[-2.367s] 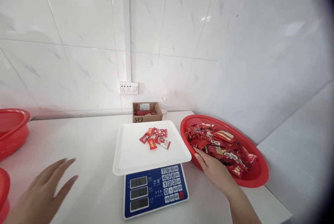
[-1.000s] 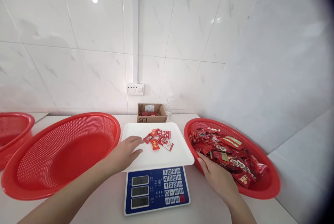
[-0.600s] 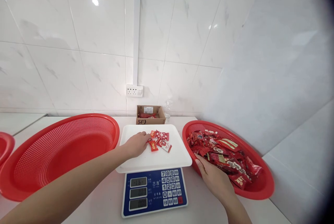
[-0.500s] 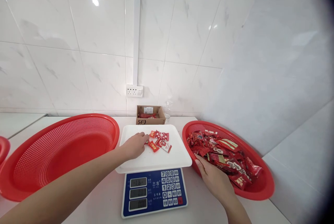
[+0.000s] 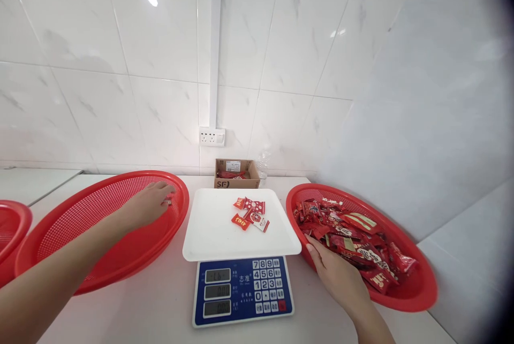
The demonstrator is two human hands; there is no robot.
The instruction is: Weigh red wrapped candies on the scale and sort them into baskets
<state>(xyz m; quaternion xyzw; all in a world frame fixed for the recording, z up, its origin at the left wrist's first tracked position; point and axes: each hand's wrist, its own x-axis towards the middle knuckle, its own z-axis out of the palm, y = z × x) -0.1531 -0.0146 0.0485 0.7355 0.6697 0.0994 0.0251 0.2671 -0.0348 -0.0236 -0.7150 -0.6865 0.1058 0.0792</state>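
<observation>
My left hand [image 5: 149, 206] is over the left red plastic basket [image 5: 100, 274], fingers apart. A small reddish-white piece [image 5: 167, 201] shows right by its fingertips; whether it touches them I cannot tell. My right hand [image 5: 341, 274] grips the near left rim of the right red basket [image 5: 417, 295], which is tilted and full of red-wrapped snack packets [image 5: 357, 237]. Between the baskets, several small wrapped packets [image 5: 257, 220] in red and white lie together on the white pan [image 5: 209, 242] of a digital scale [image 5: 243, 290].
Behind the scale, a small cardboard box [image 5: 236, 184] holds red packets, with a clear plastic item [image 5: 263, 165] beside it. Another red basket [image 5: 16, 221] stands at the far left edge. A tiled wall [image 5: 160, 119] with a socket [image 5: 212, 137] closes off the back.
My left hand has moved left from the packets on the scale pan to over the left basket, and its fingers have spread. My right hand stays on the right basket's rim.
</observation>
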